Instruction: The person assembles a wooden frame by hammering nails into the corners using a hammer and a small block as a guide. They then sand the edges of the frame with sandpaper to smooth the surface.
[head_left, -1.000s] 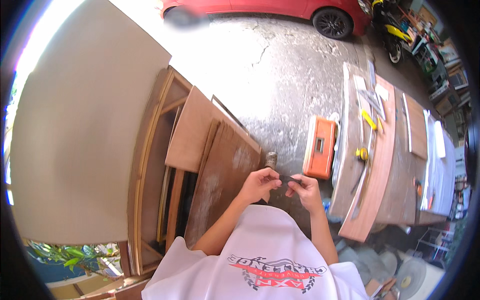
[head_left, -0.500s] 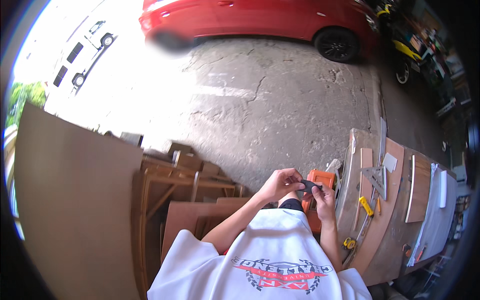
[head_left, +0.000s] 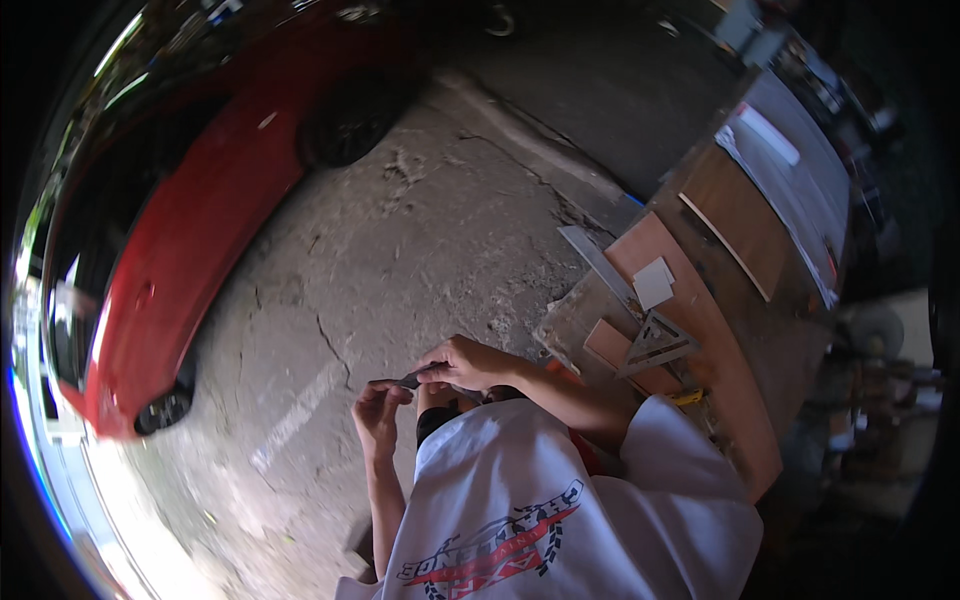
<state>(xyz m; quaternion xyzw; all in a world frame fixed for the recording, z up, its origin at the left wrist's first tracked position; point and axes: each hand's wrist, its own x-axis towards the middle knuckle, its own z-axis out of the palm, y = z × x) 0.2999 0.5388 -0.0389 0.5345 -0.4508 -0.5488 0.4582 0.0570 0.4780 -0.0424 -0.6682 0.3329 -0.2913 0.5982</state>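
Observation:
In front of my body, a small dark grey, flat piece (head_left: 409, 381) is pinched between my two hands; its kind is too small to make out. My left hand (head_left: 377, 412) is closed at its left end, thumb and fingertips together. From the right, my right hand (head_left: 462, 362) comes across with bent fingers closed on the other end. Part of the piece is hidden behind the fingers.
To the right stands a workbench with a metal speed square (head_left: 655, 343), a steel ruler (head_left: 600, 264), a white card (head_left: 654, 284), a long curved wooden strip (head_left: 700, 330) and a brown board (head_left: 737, 222). A red car (head_left: 200, 230) is parked at the left on cracked concrete (head_left: 330, 290).
My view has turned right: the car now sits at the left and the workbench nearer the middle. Both hands still hold the dark piece, with my right arm now reaching across.

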